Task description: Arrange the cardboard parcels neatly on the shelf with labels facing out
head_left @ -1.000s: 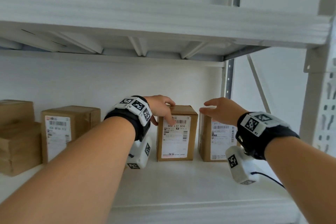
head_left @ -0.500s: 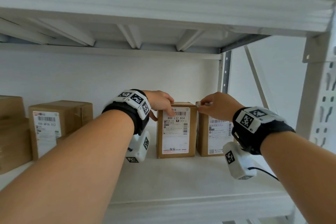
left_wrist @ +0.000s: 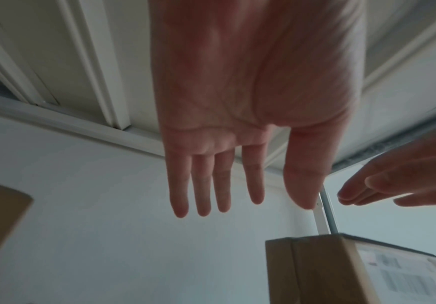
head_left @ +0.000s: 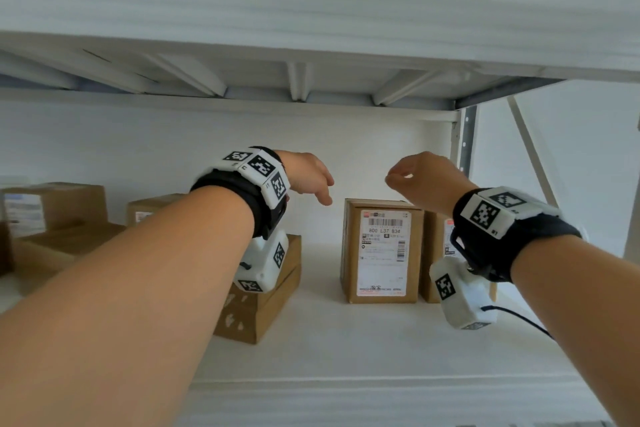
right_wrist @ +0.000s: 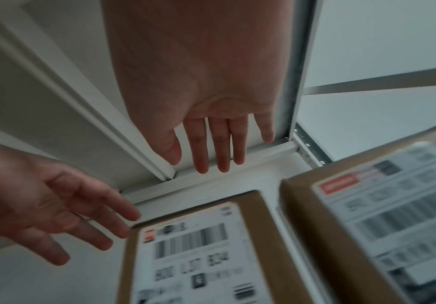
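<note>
Two upright cardboard parcels stand side by side on the white shelf, labels facing out. The left one reads 800 L37 834; the right one is partly hidden behind my right wrist. My left hand hovers above and left of the left one, open and holding nothing, fingers straight. My right hand hangs open just above the two parcels' tops, touching neither. In the right wrist view its fingers point over both labelled parcels.
A flat cardboard box lies on the shelf under my left wrist. Further left are more parcels, some stacked. The upper shelf runs close overhead, and a metal upright bounds the right end.
Both hands have lifted off the tops of the two upright parcels and opened. The parcels stay where they stood. The view has shifted, showing the flat box on the left.
</note>
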`<state>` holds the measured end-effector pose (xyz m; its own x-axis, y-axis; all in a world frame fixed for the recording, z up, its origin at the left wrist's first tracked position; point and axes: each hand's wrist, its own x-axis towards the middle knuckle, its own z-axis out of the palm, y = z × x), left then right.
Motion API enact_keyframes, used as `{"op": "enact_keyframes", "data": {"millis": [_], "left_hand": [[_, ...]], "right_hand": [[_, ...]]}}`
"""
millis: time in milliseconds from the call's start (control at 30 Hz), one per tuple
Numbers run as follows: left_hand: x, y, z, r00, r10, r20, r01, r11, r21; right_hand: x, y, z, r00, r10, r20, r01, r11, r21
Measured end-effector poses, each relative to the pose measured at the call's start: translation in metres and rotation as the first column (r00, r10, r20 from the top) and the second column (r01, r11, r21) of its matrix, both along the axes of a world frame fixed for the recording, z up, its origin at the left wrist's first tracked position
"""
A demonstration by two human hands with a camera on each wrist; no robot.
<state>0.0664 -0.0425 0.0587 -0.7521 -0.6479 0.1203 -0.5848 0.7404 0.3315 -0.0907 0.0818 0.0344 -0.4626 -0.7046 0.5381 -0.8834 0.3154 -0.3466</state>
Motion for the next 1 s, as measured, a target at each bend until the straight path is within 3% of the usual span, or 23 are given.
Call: {"op": "enact_keyframes", "data": {"millis": [533, 700, 900, 1000], "left_hand": [[0.106, -0.024, -0.009, 0.976, 0.002, -0.216, -0.008, 1.000, -0.027], [0.130, -0.014, -0.028, 0.967, 0.070, -0.247, -0.065, 0.998, 0.027], [0.141, -0.004, -0.056, 0.946, 0.097, -0.308, -0.105, 0.994, -0.011], [0.144, -0.009, -0.065, 0.956, 0.135, -0.261, -0.138, 0.990, 0.006]], "right_hand": [[0.109, -0.043, -0.017, 0.995, 0.096, 0.009, -0.096, 0.995, 0.029], [0.134, -0.041, -0.034, 0.985, 0.166, 0.057, -0.169, 0.984, 0.054], [0.157, -0.032, -0.062, 0.978, 0.176, 0.114, -0.185, 0.980, 0.073], [0.166, -0.028, -0.071, 0.981, 0.153, 0.120, -0.166, 0.980, 0.107]]}}
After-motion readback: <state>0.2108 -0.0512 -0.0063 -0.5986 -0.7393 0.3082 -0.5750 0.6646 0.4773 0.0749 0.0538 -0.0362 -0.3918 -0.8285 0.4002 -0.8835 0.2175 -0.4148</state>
